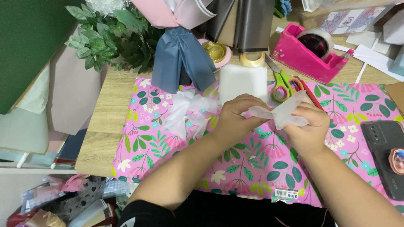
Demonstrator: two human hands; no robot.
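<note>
A pink floral wrapping sheet [261, 168] covers most of the wooden table [105, 126] and serves as the work surface, so everything else is best placed against it. Beyond its far edge stands a bouquet in slate-blue paper [181, 59] with green foliage [113, 38] to its left, pushed back where it leaves the sheet free. A pink tape dispenser [307, 52] sits past the far right part of the sheet, within reach, and a white block [243, 80] stands on the sheet's far edge with a gold ribbon roll [251, 59] just behind it. A dark phone [385, 155] lies on the sheet's right end, out of the way. Above the sheet's middle, the left hand [237, 117] and the right hand [309, 128] are raised close together, each pinching one end of a translucent white ribbon piece [282, 111], which is held off the surface, apparently so its loops can be folded and shaped. A finished white ribbon bow [187, 111] rests on the sheet to the left of the hands. Green-handled scissors [282, 86] lie on the sheet's far edge, just beyond the hands.
</note>
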